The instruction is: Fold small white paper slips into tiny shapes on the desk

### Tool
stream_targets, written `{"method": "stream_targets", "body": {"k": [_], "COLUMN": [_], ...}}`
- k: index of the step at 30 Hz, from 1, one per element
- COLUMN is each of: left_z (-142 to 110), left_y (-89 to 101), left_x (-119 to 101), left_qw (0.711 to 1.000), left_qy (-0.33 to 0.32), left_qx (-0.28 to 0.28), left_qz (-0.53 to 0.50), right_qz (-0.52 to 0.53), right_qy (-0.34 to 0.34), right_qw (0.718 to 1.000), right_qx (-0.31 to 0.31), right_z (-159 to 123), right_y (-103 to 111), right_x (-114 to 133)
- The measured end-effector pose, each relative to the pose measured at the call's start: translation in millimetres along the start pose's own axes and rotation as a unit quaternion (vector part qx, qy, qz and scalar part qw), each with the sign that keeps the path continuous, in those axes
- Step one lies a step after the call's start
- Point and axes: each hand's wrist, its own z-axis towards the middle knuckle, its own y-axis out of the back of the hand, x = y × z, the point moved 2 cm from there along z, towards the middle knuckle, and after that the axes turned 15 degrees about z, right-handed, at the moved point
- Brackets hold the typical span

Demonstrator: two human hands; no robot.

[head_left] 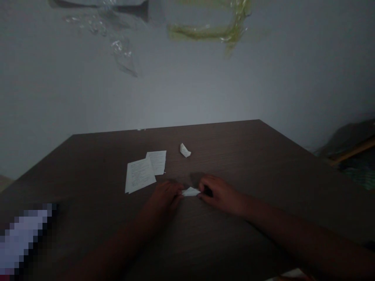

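1. Filling the upper half of the view, a pale wall bears yellow tape near the middle and clear tape farther left.
2. Running along the wall is the far edge of a dark brown table; both its far corners show.
3. Reaching in over the table from the near side are two bare arms. The left hand pinches with thumb and fingers, curled low over the surface; the right hand pinches likewise, its fingers bent round a dark gap. Both grip the same thing, one from each end.
4. Lying toward the near left of the table is a pixelated object, pale with a dark border; I cannot tell what it is.
5. Resting between the left hand and the far edge are sheets covered in lines of text, partly over another sheet nearer that edge.
6. Stretching between the two hands is folded paper, white, well in from both side edges of the table; its peak points toward the far edge, and its ends are hidden by fingers.
7. Sitting beyond it, nearer the far edge, is a small folded piece, apart from the sheets.
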Motion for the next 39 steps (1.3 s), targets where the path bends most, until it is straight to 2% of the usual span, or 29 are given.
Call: {"method": "stream_targets", "body": {"k": [7, 15, 24, 28, 34, 39], "left_z": [0.9, 0.5, 1.3, 1.8, 5.1, 6.9], "left_y": [-3.9, 4.3, 11.9, 14.7, 9.7, 8.5], "left_x": [-1.5, -3.0, -9.0, -10.8, -8.5, -9.5], "left_qw": [1.000, 1.000, 0.999, 0.999, 0.999, 0.997], "left_qy": [-0.016, 0.006, 0.012, 0.020, 0.019, 0.008], "left_qx": [0.001, 0.016, 0.039, 0.032, 0.023, 0.029], "left_qz": [0.000, -0.023, -0.004, 0.007, 0.032, 0.068], "right_qz": [0.021, 0.039, -0.012, -0.030, -0.067, -0.125], "right_qy": [-0.004, -0.034, 0.007, 0.023, 0.067, 0.085], "right_qw": [1.000, 0.999, 1.000, 0.999, 0.995, 0.988], "right_qx": [0.007, -0.009, -0.003, -0.005, -0.014, 0.005], "right_z": [1.3, 0.5, 1.0, 2.2, 3.9, 3.7], "right_y": [-2.1, 1.8, -1.8, -3.1, -3.0, -4.1], "right_x": [1.0, -0.4, 3.9, 1.6, 0.7, 2.9]}}
